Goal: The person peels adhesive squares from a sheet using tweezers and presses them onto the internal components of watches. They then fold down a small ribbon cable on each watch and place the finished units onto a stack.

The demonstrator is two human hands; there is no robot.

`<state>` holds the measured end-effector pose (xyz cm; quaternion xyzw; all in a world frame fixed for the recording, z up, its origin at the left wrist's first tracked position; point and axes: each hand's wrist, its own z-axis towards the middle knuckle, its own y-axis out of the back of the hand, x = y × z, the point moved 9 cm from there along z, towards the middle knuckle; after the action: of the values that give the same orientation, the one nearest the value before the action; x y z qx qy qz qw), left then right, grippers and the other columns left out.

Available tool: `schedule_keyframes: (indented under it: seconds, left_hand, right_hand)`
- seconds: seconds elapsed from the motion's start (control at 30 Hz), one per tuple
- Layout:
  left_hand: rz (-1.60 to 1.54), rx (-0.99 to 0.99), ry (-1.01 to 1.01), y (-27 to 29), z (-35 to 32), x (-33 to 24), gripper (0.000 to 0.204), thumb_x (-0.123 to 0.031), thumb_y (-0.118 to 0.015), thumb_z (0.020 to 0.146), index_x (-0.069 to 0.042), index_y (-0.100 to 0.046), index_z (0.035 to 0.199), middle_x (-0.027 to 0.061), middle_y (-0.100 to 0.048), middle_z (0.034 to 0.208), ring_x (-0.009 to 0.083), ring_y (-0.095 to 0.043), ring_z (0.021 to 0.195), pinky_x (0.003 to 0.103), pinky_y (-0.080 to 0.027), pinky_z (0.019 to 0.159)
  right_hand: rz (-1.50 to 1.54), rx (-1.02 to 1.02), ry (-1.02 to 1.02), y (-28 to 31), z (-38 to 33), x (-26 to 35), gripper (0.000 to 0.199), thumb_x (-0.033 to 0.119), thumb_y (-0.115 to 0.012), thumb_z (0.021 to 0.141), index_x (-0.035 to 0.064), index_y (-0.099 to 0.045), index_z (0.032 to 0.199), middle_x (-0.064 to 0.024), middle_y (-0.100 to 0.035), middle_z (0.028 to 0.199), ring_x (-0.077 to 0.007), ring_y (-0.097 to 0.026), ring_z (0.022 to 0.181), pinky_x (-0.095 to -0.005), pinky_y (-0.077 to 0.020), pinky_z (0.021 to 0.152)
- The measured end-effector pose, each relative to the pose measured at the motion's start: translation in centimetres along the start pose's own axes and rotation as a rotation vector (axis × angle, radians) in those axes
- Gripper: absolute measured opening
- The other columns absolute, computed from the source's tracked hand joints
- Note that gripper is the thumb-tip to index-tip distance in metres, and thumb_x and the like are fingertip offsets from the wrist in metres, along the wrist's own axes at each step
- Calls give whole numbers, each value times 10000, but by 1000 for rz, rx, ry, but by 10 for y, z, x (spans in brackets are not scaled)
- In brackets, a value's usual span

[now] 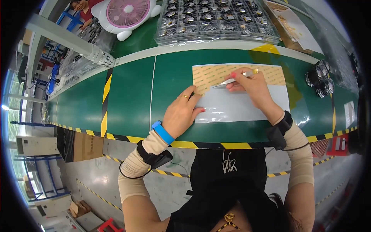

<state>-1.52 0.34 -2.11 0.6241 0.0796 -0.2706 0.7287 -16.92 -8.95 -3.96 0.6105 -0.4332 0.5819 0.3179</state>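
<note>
1. Green belt (131, 96) of a long workbench, edged in black-and-yellow hazard tape, carries everything; stacked clear trays of small parts (216, 19) and a pink desk fan (127, 13) stand along its far side, well apart from the hands.
2. A rectangular sheet (241, 104) lies flat on the belt in front of the person: its far strip is tan and patterned, its nearer part pale grey and glossy.
3. The left hand (183, 112) lies flat and spread on the sheet's near-left corner, fingers open and pressing down, gripping nothing.
4. The right hand (251, 87) is closed in a pinch around metal tweezers (232, 81), whose tips point left and touch the sheet near the line where tan meets grey.
5. Judging by this, the step in hand is picking at or lifting something thin on the sheet.
6. The next move would call for steady downward pressure from the left hand and a fine, shallow tweezer angle so the sheet neither tears nor slides.
</note>
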Motion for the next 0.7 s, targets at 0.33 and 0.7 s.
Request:
schedule_keyframes:
  seconds: [0.33, 0.7]
  left_hand:
    - [138, -77, -226, 5, 1, -10, 304, -184, -663, 715, -16, -561, 948, 169, -552, 1090, 307, -546, 996, 358, -456, 826]
    - [342, -196, -54, 94, 163, 81, 236, -57, -469, 793, -30, -584, 996, 196, -603, 899, 354, -584, 837, 419, -466, 713]
  right_hand:
    - [217, -23, -2, -10, 9, -22, 184, 73, -535, 849, -75, -569, 952, -164, -620, 906, -200, -636, 753, -258, -533, 647]
    - [628, -135, -62, 27, 12, -23, 207, 133, -513, 873, -33, -544, 993, -153, -620, 889, -175, -624, 712, -233, -517, 642]
